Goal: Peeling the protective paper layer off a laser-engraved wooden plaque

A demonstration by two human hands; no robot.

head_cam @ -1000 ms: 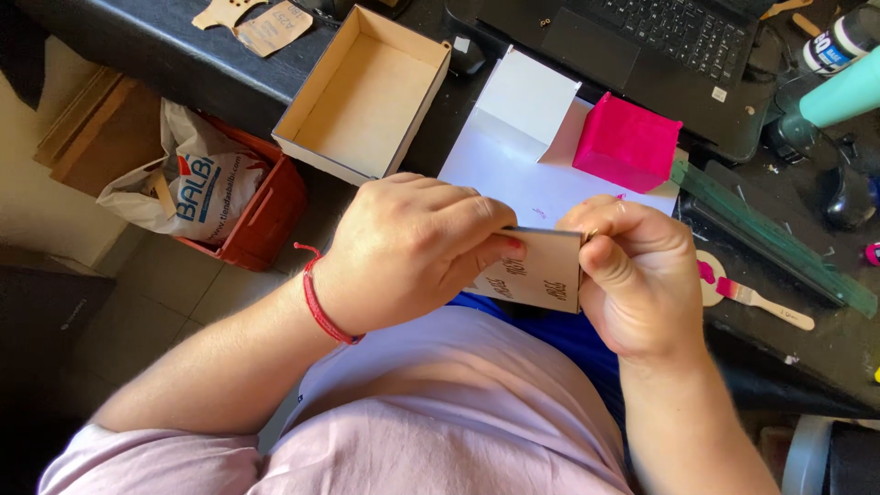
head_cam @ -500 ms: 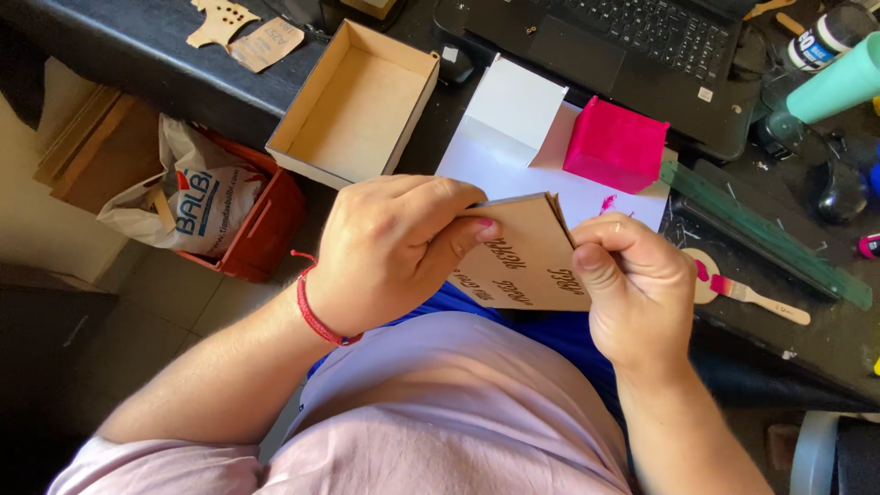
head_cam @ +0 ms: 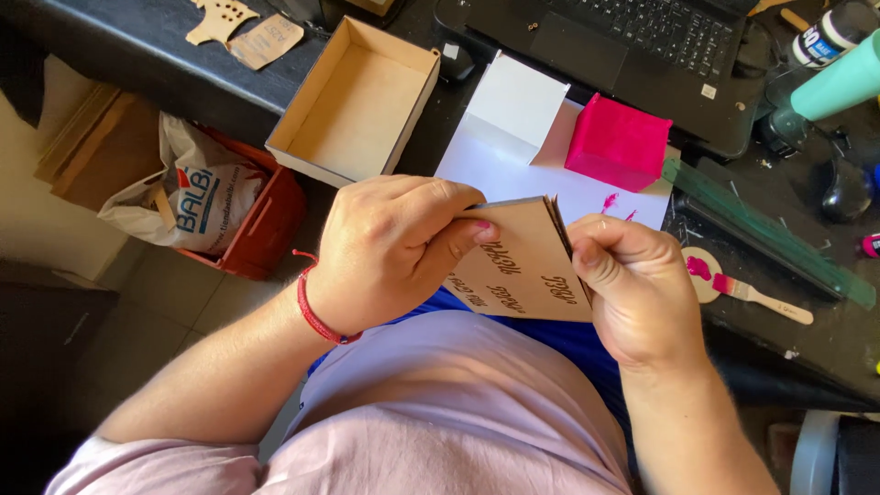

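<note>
Both hands grip a thin wooden panel (head_cam: 524, 266) over the lap, near the desk (head_cam: 137, 46) edge. Left hand (head_cam: 390, 252) closed on its left edge, fingers curled across the top. Right hand (head_cam: 632, 289) closed on the right edge. Beyond: open cardboard box (head_cam: 353, 101), white paper (head_cam: 500, 160), pink box (head_cam: 616, 142), laptop (head_cam: 632, 41).

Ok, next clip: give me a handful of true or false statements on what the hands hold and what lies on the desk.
1. Both hands grip a thin wooden panel. True: left hand and right hand hold its two sides.
2. The open cardboard box is full of parts. False: it is empty.
3. A pink block sits on the white sheet. True.
4. The wooden paint stick is tipped blue. False: pink.
5. The left wrist is bare. False: it wears a red cord bracelet.
</note>
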